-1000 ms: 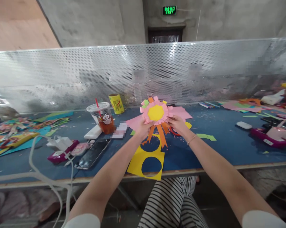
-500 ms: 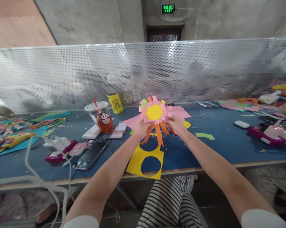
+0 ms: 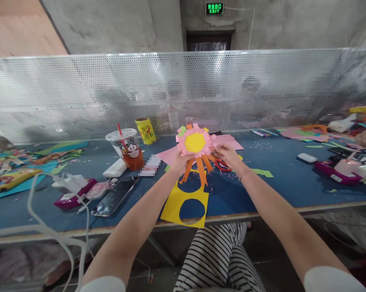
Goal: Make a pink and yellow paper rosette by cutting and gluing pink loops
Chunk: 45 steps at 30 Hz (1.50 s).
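Observation:
A paper flower [image 3: 195,142] faces me above the table, with a yellow centre, a ruffled pink rim and small green, orange and yellow tabs. Orange paper strips [image 3: 201,172] with notched ends hang from its lower side. My left hand [image 3: 180,163] is closed on the flower's lower left edge. Pinched at its lower right edge, by the top of an orange strip, is my right hand [image 3: 228,156]; its exact grip is partly hidden. Red-handled scissors [image 3: 222,165] lie under the right hand. Below the flower, a yellow sheet [image 3: 173,202] with round cut-outs overlaps the table's front edge.
Left of my hands are a drink cup [image 3: 131,152], a yellow roll [image 3: 145,132], a phone [image 3: 115,196] and a purple power strip [image 3: 76,194] with white cables. Pink paper [image 3: 228,141] lies behind the flower. A perforated metal screen [image 3: 125,93] runs along the back.
The right hand has shifted slightly left and down along the flower's edge, and more of the red scissor handles shows. The flower has moved slightly left with my left hand still on it.

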Each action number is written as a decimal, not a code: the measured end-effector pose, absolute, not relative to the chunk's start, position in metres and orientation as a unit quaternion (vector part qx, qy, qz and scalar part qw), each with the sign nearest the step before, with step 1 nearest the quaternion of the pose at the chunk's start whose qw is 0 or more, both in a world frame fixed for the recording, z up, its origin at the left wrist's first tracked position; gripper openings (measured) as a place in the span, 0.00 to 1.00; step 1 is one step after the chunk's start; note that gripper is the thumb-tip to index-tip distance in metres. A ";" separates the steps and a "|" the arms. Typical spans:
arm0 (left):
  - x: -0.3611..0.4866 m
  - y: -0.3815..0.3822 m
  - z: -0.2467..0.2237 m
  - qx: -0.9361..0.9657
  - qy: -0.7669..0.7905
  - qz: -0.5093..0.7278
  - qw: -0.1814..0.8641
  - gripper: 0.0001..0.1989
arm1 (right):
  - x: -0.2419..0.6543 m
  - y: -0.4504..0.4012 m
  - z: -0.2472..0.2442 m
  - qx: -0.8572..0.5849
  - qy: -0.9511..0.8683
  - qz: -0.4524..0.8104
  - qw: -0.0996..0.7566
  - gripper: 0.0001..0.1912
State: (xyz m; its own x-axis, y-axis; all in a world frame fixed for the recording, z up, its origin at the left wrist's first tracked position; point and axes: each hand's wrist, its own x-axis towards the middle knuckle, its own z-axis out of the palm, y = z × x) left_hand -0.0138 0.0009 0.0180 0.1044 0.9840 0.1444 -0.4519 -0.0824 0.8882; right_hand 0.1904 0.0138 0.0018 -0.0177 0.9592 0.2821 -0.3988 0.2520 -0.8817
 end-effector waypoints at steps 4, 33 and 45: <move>-0.015 0.001 0.017 0.437 0.308 0.591 0.604 0.25 | 0.202 0.022 -0.003 -0.319 -0.460 0.496 0.664 0.16; -0.022 -0.015 0.032 0.478 0.291 0.469 0.683 0.20 | 0.221 0.028 0.005 -0.336 -0.373 0.423 0.754 0.13; -0.030 -0.002 0.019 0.472 0.433 0.294 0.710 0.10 | 0.215 0.030 0.001 -0.335 -0.402 0.446 0.726 0.11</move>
